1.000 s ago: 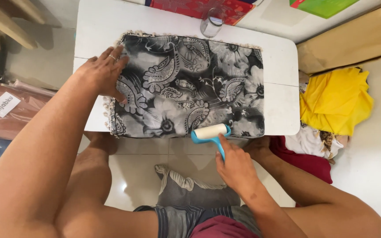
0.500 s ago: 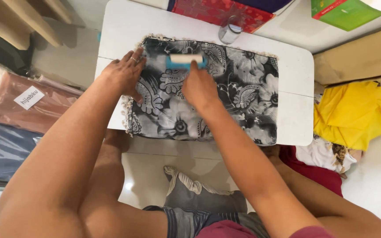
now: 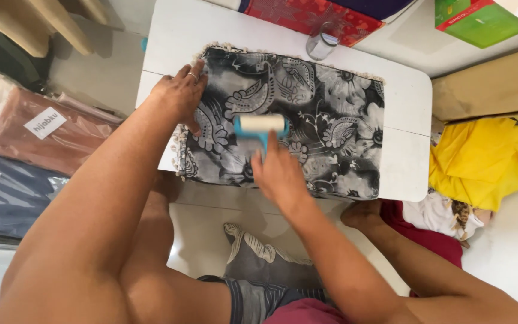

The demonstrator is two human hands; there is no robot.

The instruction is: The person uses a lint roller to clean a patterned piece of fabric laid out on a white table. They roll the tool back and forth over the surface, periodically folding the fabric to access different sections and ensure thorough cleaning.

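Head view, looking down at a small white table (image 3: pixel 403 96). A black-and-grey floral cloth (image 3: pixel 331 120) with a pale fringed edge lies flat on it, covering most of the top; bare table shows at the far left corner and along the right end.

Left hand (image 3: pixel 178 96): open, palm down, fingers spread, pressing the cloth's left edge near the far corner. A ring shows on one finger. It grasps nothing.

Right hand (image 3: pixel 280 174): clenched around the blue handle of a lint roller (image 3: pixel 262 125). The roller's white drum lies crosswise on the cloth, touching it, about mid-cloth and left of centre. The handle runs back toward the person, mostly hidden under the hand.

Containers: a small clear glass (image 3: pixel 320 43) stands upright at the far edge of the table, just beyond the cloth; contents cannot be told. Behind it lies a red patterned fabric (image 3: pixel 313 15). A green box (image 3: pixel 481 21) sits at upper right, contents not visible.

Left of the table: clear plastic bags holding folded fabric, one brown (image 3: pixel 43 129), one dark blue (image 3: pixel 7 195), each with a white label. Right of the table: a yellow cloth (image 3: pixel 481 162) heaped on the floor, with white and dark red fabric below it.
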